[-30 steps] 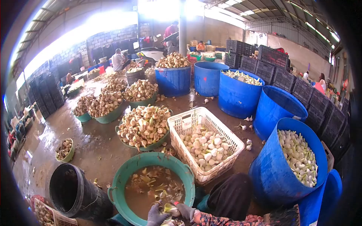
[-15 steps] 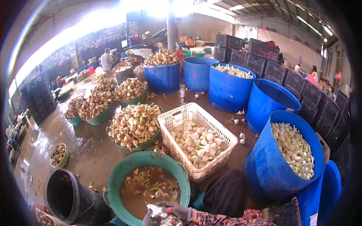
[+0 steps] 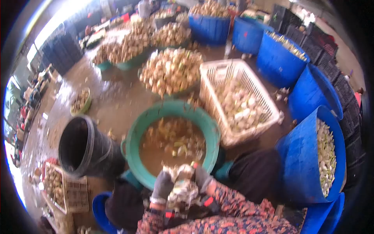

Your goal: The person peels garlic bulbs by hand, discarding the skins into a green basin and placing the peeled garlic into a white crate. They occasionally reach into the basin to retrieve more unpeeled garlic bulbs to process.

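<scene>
Both gloved hands meet low in the head view, just past the near rim of a green basin (image 3: 134, 128) that stands on the wet concrete floor (image 3: 113, 93). The left hand (image 3: 161, 187) and the right hand (image 3: 202, 178) are curled from either side around one pale, ragged bulb (image 3: 181, 190) — it looks like a garlic head with loose skin, though motion blur hides the detail. The fingers of both grips are closed against it, and it sits between the palms over the person's lap, touching both gloves.

The basin holds brown water with floating peelings. Just to its left stands a black bucket (image 3: 83, 150), tilted toward the camera. Beyond the basin's far rim sits another green tub (image 3: 171, 72) heaped with unpeeled bulbs, and beside that, to the right, a white plastic crate (image 3: 237, 97) partly filled with pale peeled bulbs. At the right edge of the floor a blue barrel (image 3: 302, 163) leans over, white peeled bulbs showing inside its mouth; more blue barrels (image 3: 278, 58) line the far right side. Near the lower left corner lies a small wire basket (image 3: 64, 189) with brownish bulbs in it — well apart from the hands. The patterned sleeves (image 3: 233, 210) fill the bottom of the view.
</scene>
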`<state>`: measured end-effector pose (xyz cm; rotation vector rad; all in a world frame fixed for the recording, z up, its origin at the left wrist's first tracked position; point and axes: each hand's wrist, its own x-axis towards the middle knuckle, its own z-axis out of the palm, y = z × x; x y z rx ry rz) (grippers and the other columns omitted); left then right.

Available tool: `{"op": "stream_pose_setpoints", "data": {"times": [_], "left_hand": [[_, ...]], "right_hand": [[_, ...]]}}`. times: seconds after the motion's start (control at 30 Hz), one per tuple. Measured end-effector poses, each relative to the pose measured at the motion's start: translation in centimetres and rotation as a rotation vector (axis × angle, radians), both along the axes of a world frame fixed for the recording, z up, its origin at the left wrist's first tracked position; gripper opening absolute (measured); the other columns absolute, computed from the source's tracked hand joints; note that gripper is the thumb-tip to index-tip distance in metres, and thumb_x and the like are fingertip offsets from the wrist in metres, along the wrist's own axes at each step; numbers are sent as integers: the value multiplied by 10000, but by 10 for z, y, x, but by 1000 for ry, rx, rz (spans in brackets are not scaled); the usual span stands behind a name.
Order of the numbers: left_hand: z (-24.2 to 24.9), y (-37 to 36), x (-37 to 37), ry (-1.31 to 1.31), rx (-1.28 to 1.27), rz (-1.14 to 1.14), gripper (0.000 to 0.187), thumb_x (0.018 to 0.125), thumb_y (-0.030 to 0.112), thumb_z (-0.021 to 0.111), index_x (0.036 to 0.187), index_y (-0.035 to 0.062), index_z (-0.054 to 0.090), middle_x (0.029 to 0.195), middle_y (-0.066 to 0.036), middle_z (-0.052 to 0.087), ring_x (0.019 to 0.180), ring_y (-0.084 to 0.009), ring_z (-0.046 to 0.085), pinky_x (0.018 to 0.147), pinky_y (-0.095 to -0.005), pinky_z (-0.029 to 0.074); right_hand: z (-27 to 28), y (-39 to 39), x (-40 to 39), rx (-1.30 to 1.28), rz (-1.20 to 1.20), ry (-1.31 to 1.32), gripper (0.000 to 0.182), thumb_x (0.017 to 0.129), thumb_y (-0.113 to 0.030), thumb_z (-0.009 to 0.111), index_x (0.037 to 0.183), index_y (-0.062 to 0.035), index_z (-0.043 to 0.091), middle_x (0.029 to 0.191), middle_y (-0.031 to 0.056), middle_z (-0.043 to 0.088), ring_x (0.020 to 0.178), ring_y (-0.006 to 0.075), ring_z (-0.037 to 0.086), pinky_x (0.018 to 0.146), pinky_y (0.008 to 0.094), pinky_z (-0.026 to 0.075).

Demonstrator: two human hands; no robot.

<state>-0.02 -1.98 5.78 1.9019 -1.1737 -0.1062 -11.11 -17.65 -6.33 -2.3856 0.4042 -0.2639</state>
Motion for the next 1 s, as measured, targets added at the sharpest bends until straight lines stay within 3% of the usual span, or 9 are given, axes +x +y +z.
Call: {"op": "stream_pose_setpoints", "data": {"times": [0.03, 0.07, 0.1, 0.13, 0.17, 0.37, 0.6, 0.8, 1.0], "left_hand": [[29, -8, -6, -155, -11, -30, 205, 649, 8, 558, 853, 30, 563, 852, -172, 554, 803, -390, 492, 699, -414, 432], [-16, 20, 1, -149, 284, -1, 356, 745, 211, 676, 1014, 28, 533, 966, -162, 556, 932, -320, 525, 795, -382, 429], [-3, 19, -2, 674, -68, -148, 342, 741, 220, 691, 978, 30, 534, 898, -102, 566, 852, -273, 543, 785, -353, 435], [9, 18, -6, 1457, -538, -136, 332, 737, 228, 707, 942, 32, 536, 830, -41, 575, 773, -226, 561, 775, -325, 441], [28, 18, 3, 1563, -473, -443, 399, 719, 186, 726, 1021, -4, 547, 858, -35, 606, 779, -181, 572, 783, -288, 438], [37, -20, 18, 700, 368, -17, 582, 761, 197, 674, 1240, -38, 443, 1111, -101, 565, 984, -136, 532, 843, -269, 443], [8, -25, 5, 1141, 42, 54, 150, 831, 163, 627, 812, 18, 591, 732, 4, 591, 626, -59, 536, 592, -201, 454], [36, 15, 9, 1475, -352, -334, 183, 768, 175, 694, 781, 31, 582, 741, 1, 586, 666, -90, 542, 610, -222, 429], [35, -12, 33, 739, 664, -64, 263, 807, 279, 610, 824, 19, 641, 733, -43, 625, 656, -107, 574, 592, -247, 441]], "right_hand": [[50, -4, -3, -35, 59, -62, 359, 927, -271, 347, 1006, -18, 588, 838, 67, 632, 788, 195, 603, 680, 347, 487], [23, -9, 4, 946, -23, 20, 418, 922, -329, 316, 1042, -23, 576, 842, 65, 636, 739, 209, 611, 634, 354, 493], [-2, -13, 11, 1823, -498, -42, 480, 918, -387, 286, 1078, -29, 564, 846, 64, 641, 690, 224, 618, 588, 361, 499], [67, -14, 6, 1863, -426, -94, 486, 917, -395, 266, 1062, -53, 579, 803, 47, 644, 638, 195, 608, 510, 325, 473], [14, -21, 3, 1896, -478, -193, 480, 920, -391, 262, 1067, -66, 583, 814, 39, 651, 617, 174, 599, 469, 290, 451], [94, -14, 17, 1332, -317, -173, 275, 889, -223, 438, 1018, -32, 589, 846, 42, 627, 685, 121, 578, 553, 243, 456], [41, -4, 13, 710, -139, -205, 233, 875, -225, 454, 910, -59, 615, 672, 21, 573, 514, 99, 505, 468, 232, 407], [77, -17, 19, 1780, -640, -48, 313, 896, -260, 338, 879, -92, 602, 583, 3, 539, 387, 87, 390, 350, 215, 305], [75, -16, 19, 1937, -573, -64, 289, 901, -277, 383, 877, -70, 583, 619, 26, 544, 408, 107, 411, 374, 230, 347]]}}
